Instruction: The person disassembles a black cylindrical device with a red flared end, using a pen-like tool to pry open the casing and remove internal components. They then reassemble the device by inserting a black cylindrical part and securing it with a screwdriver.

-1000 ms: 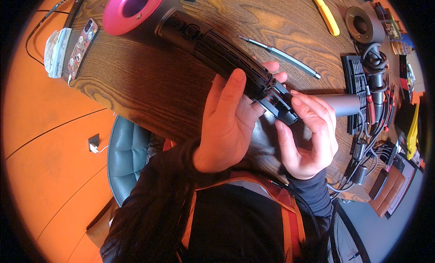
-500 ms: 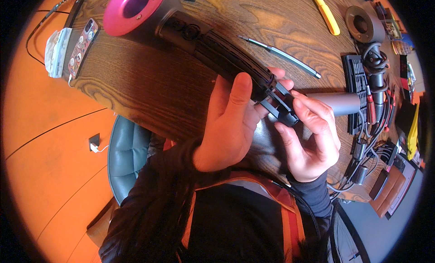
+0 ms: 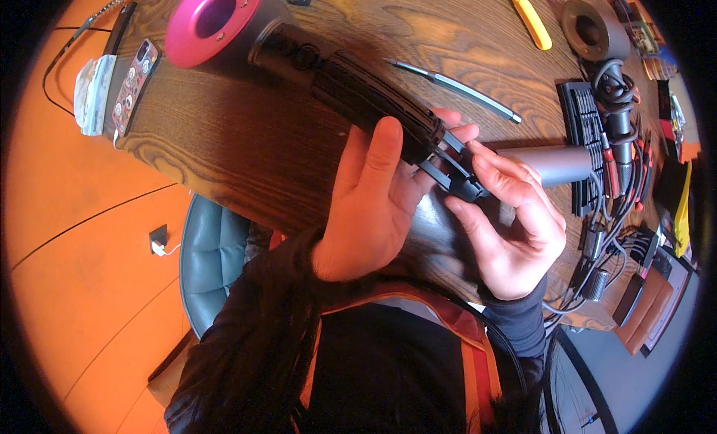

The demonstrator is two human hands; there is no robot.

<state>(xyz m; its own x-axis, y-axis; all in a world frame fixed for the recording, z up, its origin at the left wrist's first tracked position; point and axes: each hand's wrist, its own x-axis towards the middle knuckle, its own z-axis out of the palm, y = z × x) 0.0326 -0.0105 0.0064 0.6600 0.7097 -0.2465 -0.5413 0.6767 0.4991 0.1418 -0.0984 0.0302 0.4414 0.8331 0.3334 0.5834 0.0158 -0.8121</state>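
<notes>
A partly dismantled hair dryer [image 3: 373, 87], with a pink ring at its head and a black handle with its inner frame bared, slants across the middle, head at upper left. My left hand [image 3: 370, 202] carries the handle's lower part, thumb standing up at the near side, fingertips showing beyond it. At the handle's lower end is a black forked end piece [image 3: 464, 184]. My right hand [image 3: 519, 225] pinches this piece between thumb and forefinger. Behind the right fingers, a grey tube [image 3: 556, 165] lies on the table.
Beyond the handle are a slim pen-like tool [image 3: 463, 90] and a yellow-handled tool [image 3: 530, 19]. At the right, a second hair dryer [image 3: 597, 31] with wound cord lies by a black keyboard [image 3: 579, 135] and tangled cables. A phone [image 3: 136, 87] rests at the table's left edge.
The whole view has shifted slightly, the dryer appearing a little further left and up. Both hands keep nearly the same hold; the right palm sits slightly further right.
</notes>
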